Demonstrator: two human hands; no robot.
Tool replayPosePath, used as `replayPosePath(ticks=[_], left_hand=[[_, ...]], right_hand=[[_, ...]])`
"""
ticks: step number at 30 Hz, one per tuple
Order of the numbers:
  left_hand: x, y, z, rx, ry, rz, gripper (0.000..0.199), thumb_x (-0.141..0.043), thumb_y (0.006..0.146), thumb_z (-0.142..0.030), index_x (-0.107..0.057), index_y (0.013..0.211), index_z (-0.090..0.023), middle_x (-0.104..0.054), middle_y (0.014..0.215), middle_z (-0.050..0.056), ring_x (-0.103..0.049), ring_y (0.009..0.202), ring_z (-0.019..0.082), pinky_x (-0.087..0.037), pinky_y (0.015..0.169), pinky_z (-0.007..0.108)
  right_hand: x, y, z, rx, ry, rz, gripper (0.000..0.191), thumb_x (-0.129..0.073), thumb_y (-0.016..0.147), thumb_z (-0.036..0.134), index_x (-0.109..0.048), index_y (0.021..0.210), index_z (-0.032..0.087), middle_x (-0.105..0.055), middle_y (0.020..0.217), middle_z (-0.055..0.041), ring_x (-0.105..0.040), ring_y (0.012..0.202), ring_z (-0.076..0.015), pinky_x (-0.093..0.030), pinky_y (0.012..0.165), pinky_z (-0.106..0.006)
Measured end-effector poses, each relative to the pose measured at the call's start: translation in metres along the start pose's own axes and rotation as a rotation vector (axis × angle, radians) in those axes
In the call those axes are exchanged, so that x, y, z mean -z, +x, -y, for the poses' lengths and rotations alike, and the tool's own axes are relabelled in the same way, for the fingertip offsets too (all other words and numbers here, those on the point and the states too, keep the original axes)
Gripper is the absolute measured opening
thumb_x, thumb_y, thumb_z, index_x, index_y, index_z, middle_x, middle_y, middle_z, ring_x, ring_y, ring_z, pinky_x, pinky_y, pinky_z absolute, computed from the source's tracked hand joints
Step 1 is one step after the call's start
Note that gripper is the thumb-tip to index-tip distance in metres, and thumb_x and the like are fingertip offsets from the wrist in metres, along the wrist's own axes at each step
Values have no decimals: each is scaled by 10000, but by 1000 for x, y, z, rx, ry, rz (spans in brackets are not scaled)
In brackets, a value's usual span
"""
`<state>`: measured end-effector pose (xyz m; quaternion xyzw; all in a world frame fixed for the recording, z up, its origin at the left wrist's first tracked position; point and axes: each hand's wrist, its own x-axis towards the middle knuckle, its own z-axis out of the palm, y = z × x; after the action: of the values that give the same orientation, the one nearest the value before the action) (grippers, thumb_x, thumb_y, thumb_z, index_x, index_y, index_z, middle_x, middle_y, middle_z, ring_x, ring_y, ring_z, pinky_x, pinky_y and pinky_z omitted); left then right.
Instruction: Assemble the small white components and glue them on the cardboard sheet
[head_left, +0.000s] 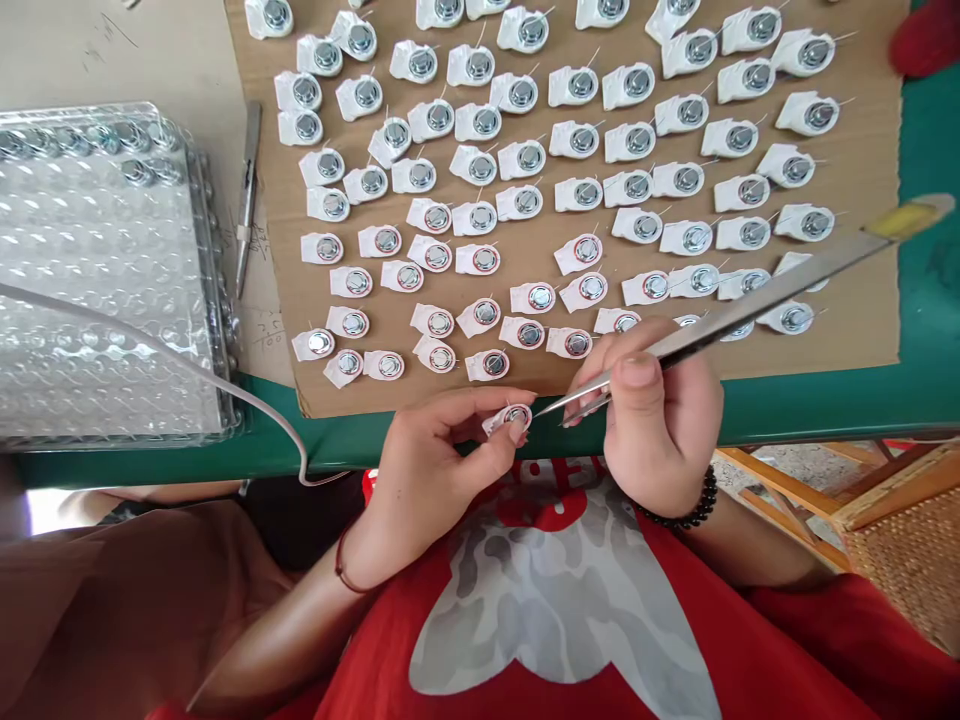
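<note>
A small white part (516, 416) with a round metal centre was pinched between the left hand's (435, 455) thumb and finger near the edge of the desk (926, 340). The right hand (664, 425) gripped tweezers (739, 292), tips near it; similar parts (521, 159) covered cardboard (862, 325).

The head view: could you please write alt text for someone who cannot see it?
A person's left hand pinches a small white part with a round metallic centre, while the right hand holds metal tweezers, tips close to it. Beyond, many similar parts lie on cardboard, with a clear plastic tray to the left.
</note>
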<state>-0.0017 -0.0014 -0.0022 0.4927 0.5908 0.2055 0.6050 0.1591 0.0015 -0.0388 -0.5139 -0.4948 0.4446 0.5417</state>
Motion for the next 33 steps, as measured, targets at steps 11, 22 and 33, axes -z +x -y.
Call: replayPosePath(ticks=[11,22,33], left_hand=[[3,1,0,71,-88,31,192,-654,779,-283,-678,966,-247,-712,755,-49,-671,661,77,-503,579,81],[3,4,-4,74,-89,13,255,-653,774,-335,-686,974,-181,-703,692,9,-651,610,117,-515,534,149],[2,5,-5,45,-43,-5,220,-661,767,-291,-695,957,-186,-720,777,2,-650,638,110,-510,544,140]], right_hand=[[-5,3,-2,249,337,-138,101,-474,890,182,-546,824,206,-444,630,35,-442,458,-45,-356,349,-178],[-1,-6,-8,402,34,-3,143,-577,840,262,-559,736,166,-562,575,10,-557,525,-107,-473,432,-257],[0,-5,2,422,-76,55,105,-575,831,187,-528,744,151,-573,627,7,-562,569,-100,-477,500,-252]])
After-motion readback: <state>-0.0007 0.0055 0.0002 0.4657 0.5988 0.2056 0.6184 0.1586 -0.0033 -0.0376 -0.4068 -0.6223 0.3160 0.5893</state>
